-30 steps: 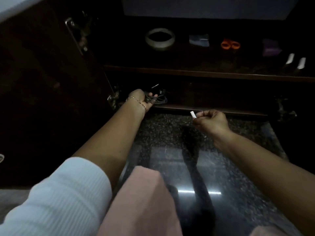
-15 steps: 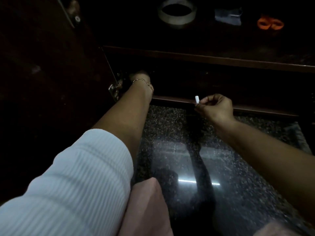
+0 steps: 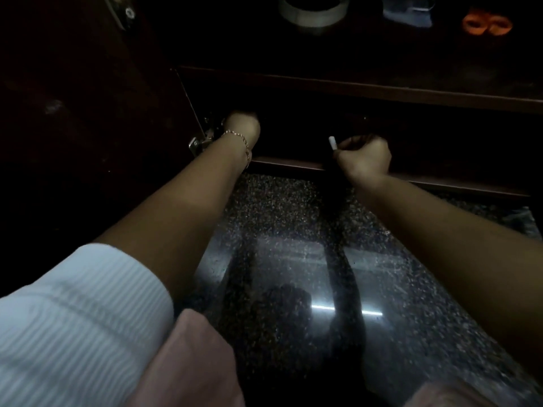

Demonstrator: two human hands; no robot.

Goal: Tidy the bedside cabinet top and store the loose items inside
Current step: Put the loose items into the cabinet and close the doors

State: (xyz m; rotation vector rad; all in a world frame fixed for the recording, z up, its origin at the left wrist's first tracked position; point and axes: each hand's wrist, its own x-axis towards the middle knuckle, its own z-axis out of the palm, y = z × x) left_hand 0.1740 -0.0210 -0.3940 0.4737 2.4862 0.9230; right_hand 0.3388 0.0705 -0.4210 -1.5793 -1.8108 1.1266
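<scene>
The dark wooden bedside cabinet (image 3: 352, 87) stands open in front of me. My left hand (image 3: 242, 127), with a thin gold bracelet on the wrist, reaches deep into the lower compartment at its left side; the fingers vanish in the dark there. My right hand (image 3: 364, 157) hovers at the compartment's front edge, pinching a small white stick-like item (image 3: 332, 142) between thumb and fingers. On the cabinet top lie a roll of clear tape (image 3: 313, 10), a bluish folded item (image 3: 408, 11) and orange-handled scissors (image 3: 486, 23).
The open cabinet door (image 3: 88, 113) stands at my left, its metal hinge (image 3: 199, 141) beside my left wrist. Polished speckled stone floor (image 3: 293, 230) lies below the cabinet. My pink-clad knee (image 3: 188, 362) is at the bottom.
My left hand, which held a bundle of dark cable, has gone deeper into the compartment and its fingers are now hidden. My right hand moved forward to the opening with the white item.
</scene>
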